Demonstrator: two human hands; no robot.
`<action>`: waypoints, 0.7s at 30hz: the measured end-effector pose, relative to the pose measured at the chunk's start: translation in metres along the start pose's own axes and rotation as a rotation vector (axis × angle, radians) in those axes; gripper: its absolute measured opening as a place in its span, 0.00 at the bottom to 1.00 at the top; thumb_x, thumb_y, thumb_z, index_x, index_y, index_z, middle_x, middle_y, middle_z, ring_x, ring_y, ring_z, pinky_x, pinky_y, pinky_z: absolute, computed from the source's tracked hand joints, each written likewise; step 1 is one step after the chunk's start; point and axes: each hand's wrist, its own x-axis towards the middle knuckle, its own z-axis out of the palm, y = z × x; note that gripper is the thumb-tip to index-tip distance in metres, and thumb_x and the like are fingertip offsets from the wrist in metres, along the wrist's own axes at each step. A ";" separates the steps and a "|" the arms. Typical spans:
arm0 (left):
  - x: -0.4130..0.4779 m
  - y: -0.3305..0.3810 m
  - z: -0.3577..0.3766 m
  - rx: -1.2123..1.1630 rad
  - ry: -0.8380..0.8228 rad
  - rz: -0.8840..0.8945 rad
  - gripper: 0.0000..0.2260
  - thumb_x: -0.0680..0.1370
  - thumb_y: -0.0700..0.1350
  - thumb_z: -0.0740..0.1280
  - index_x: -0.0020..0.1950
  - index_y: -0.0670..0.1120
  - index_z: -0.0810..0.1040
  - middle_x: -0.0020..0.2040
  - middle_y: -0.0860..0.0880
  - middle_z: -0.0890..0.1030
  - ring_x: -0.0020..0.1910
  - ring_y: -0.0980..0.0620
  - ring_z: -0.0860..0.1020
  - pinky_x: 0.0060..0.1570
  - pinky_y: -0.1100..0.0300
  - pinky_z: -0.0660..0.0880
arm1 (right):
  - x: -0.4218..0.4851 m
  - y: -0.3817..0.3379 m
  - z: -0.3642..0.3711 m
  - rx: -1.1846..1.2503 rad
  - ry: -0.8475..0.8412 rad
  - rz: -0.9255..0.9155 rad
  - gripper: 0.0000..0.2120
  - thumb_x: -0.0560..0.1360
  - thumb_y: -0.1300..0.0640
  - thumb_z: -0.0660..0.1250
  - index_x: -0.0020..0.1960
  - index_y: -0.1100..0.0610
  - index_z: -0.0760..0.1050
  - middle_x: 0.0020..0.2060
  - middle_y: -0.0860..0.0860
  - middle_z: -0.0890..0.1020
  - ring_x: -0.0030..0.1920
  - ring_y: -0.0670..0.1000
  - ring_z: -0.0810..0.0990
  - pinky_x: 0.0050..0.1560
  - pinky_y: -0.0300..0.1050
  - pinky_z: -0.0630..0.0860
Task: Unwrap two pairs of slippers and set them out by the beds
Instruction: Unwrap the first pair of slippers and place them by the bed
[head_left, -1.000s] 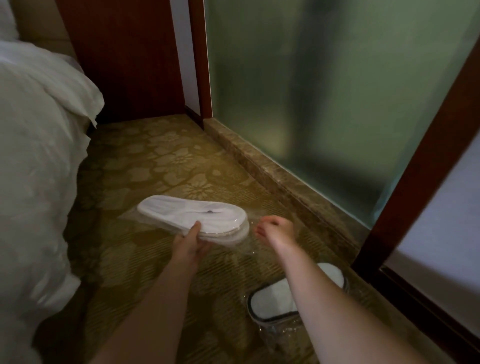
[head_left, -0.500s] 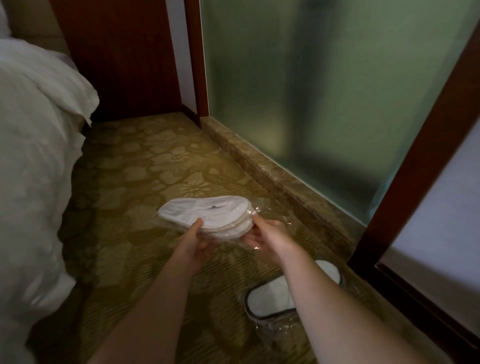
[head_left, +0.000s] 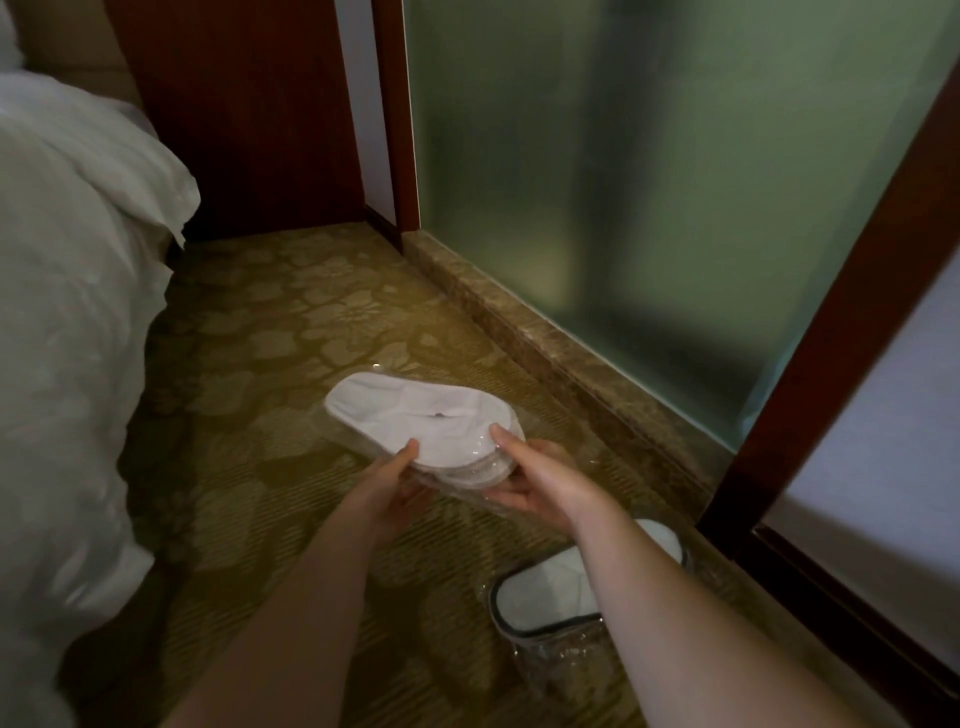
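Note:
A flat pair of white slippers in a clear plastic wrapper (head_left: 421, 421) is held above the carpet in the middle of the view. My left hand (head_left: 395, 486) grips its near left edge, thumb on top. My right hand (head_left: 530, 478) holds the near right end, thumb on the top slipper and fingers underneath. A second wrapped pair of white slippers (head_left: 550, 597) with a dark rim lies on the carpet at lower right, partly hidden by my right forearm. The bed (head_left: 67, 338) with its white duvet fills the left side.
Patterned gold carpet (head_left: 270, 332) covers the strip of floor between the bed and a frosted glass wall (head_left: 623, 182). A low marble sill (head_left: 550, 343) runs along the glass. Dark wooden panels (head_left: 244, 104) stand at the back, and a wooden door frame (head_left: 831, 338) is on the right.
The wrapped pair has been lifted off the carpet and turned toward me. My right hand, apart from it a second ago, now grips its near right end.

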 end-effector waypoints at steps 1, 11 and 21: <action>0.000 0.000 0.000 0.017 -0.002 0.001 0.20 0.79 0.46 0.63 0.70 0.46 0.69 0.53 0.46 0.79 0.46 0.50 0.78 0.41 0.57 0.74 | 0.000 0.001 0.000 0.002 0.012 -0.003 0.12 0.72 0.53 0.71 0.51 0.58 0.76 0.49 0.57 0.83 0.48 0.55 0.83 0.43 0.48 0.84; -0.001 0.016 -0.028 -0.296 0.108 0.082 0.28 0.79 0.56 0.59 0.76 0.42 0.62 0.73 0.50 0.70 0.70 0.47 0.72 0.57 0.54 0.73 | 0.013 0.005 0.003 -0.137 0.131 -0.085 0.11 0.75 0.55 0.67 0.55 0.58 0.77 0.46 0.56 0.82 0.40 0.52 0.82 0.35 0.44 0.81; 0.006 0.021 -0.071 -0.126 0.355 0.082 0.12 0.79 0.42 0.62 0.61 0.42 0.75 0.58 0.45 0.78 0.49 0.52 0.76 0.50 0.57 0.74 | 0.001 -0.004 -0.023 0.061 0.200 -0.030 0.11 0.78 0.53 0.63 0.58 0.56 0.72 0.50 0.58 0.79 0.47 0.58 0.80 0.39 0.53 0.82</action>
